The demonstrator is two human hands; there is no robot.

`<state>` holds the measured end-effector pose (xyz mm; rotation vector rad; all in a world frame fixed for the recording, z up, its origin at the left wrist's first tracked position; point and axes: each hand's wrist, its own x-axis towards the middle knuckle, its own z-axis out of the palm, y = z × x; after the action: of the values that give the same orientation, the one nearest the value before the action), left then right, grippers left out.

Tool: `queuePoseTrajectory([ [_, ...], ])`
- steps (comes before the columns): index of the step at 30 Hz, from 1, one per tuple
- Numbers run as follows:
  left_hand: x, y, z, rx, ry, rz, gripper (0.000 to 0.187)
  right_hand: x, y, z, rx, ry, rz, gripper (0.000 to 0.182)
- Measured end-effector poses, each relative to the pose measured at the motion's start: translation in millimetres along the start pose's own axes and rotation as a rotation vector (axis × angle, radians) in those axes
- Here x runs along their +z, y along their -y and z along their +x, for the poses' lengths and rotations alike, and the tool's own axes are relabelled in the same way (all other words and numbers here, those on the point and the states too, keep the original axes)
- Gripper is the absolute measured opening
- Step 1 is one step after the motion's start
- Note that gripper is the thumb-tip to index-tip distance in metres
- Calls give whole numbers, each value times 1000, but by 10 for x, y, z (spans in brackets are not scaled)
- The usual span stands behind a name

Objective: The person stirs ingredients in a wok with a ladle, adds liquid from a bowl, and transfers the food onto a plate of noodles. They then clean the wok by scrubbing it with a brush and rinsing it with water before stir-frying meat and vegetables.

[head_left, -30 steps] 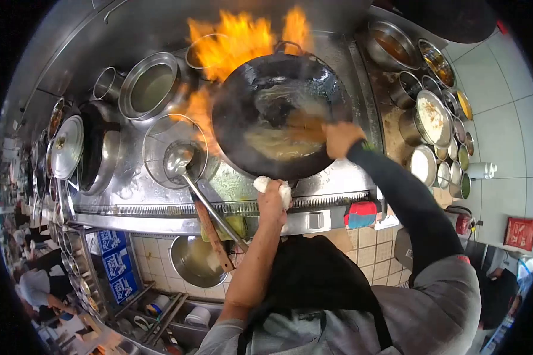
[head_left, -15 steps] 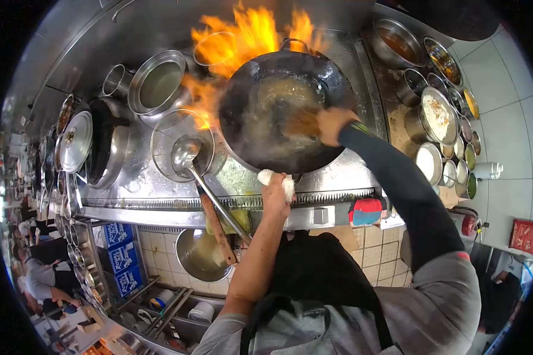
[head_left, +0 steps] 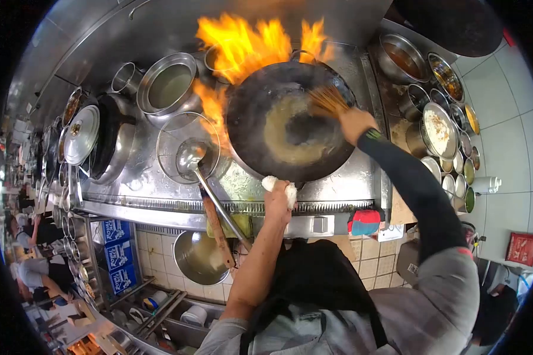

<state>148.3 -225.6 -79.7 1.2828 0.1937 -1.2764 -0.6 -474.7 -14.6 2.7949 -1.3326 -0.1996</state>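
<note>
A large black wok (head_left: 246,112) sits on the burner with cloudy, brownish liquid (head_left: 278,142) swirled in a ring inside it. My left hand (head_left: 278,204) is closed around a white cloth (head_left: 291,193) at the near rim of the wok; the handle under it is hidden. Over the right side of the wok, my right hand (head_left: 355,124) grips a bamboo wok brush (head_left: 328,100). Its bristles are blurred and point to the upper left. Tall flames (head_left: 243,50) rise along the far and left sides of the wok.
Left of the wok lie a ladle (head_left: 190,157) and a wire strainer (head_left: 166,133). Behind them stands a metal pot of liquid (head_left: 170,89). Several ingredient containers line the right side, including a white-filled bowl (head_left: 437,130). Below the counter is a bucket (head_left: 201,260).
My right hand has moved the brush from the middle of the wok up and to the right. The steam has thinned and the liquid shows more clearly. My left hand stays at the rim.
</note>
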Motion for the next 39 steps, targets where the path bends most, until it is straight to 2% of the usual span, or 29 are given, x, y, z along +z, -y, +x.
queuePoseTrajectory([
  [1, 2, 7, 6, -3, -5, 10, 12, 171, 95, 327, -75, -27, 18, 26],
  [2, 17, 1, 14, -6, -9, 22, 12, 123, 391, 460, 30, 33, 109, 25],
  [3, 31, -15, 24, 0, -11, 23, 12, 314, 620, 634, 31, 164, 145, 42],
  [4, 29, -20, 22, -13, -6, 12, 12, 469, 936, 589, 106, 52, 181, 41],
  [5, 11, -11, 2, -31, -3, 3, 12, 489, 1132, 467, 83, 55, 268, 40],
  [7, 17, -2, 0, -33, -3, -9, 12, 564, 1159, 84, -52, 76, 307, 42],
  [8, 10, -6, 5, -37, -3, -19, 12, 298, 1065, -194, -88, 201, 411, 41],
  [10, 40, -35, -72, -34, -21, -1, 11, -209, 837, -615, -77, 385, 318, 47],
  [11, 77, -65, -69, -24, -40, 14, 11, -255, 674, -645, -131, 438, 238, 52],
  [12, 80, -53, -33, -18, -48, 7, 11, -283, 605, -534, -88, 484, 169, 52],
  [14, 37, -6, 0, -3, -5, -11, 13, -290, 687, -83, -187, 458, 53, 48],
  [16, 34, -18, -33, -17, -16, 8, 13, -152, 946, 511, 50, 346, 262, 38],
  [17, 53, -25, -37, -7, -12, 8, 14, -54, 1075, 550, 39, 345, 259, 38],
  [19, 35, -37, -56, 2, -15, 10, 14, 83, 1302, 482, 103, 72, 292, 35],
  [22, 63, -54, -13, -13, -4, 25, 15, 41, 1150, -391, -59, 225, 383, 44],
  [23, 62, -38, -13, -9, -14, 20, 16, -139, 981, -631, -112, 387, 401, 48],
  [25, 38, -15, -6, 14, -6, 4, 17, -252, 554, -898, -154, 426, 184, 56],
  [26, 34, -8, 26, 17, -9, -1, 17, -179, 360, -807, -126, 395, 128, 47],
  [27, 12, 28, 37, 7, -12, -4, 17, -188, 339, -600, -273, 452, 21, 42],
  [29, 34, 13, 14, 13, -14, 28, 16, 214, 366, 169, -390, 490, -22, 36],
  [31, 38, 22, 34, 12, 1, -3, 16, 339, 841, 506, -147, 411, 164, 35],
  [32, 17, 26, 29, 11, 10, -32, 15, 60, 1162, 426, 69, 344, 290, 36],
  [33, 33, -13, -4, 21, 4, 6, 15, 61, 1171, 270, 69, 343, 294, 36],
  [35, 14, 14, 19, 24, 10, 6, 14, 69, 1061, -110, -33, 315, 374, 42],
  [36, 20, 24, 39, 25, 8, 0, 14, -115, 991, -328, -127, 381, 366, 50],
  [38, 33, -5, 55, 46, 4, -6, 14, -117, 857, -559, -227, 340, 410, 52],
  [39, 21, 5, 43, 35, 1, -9, 14, -29, 880, -342, -303, 317, 342, 44],
])
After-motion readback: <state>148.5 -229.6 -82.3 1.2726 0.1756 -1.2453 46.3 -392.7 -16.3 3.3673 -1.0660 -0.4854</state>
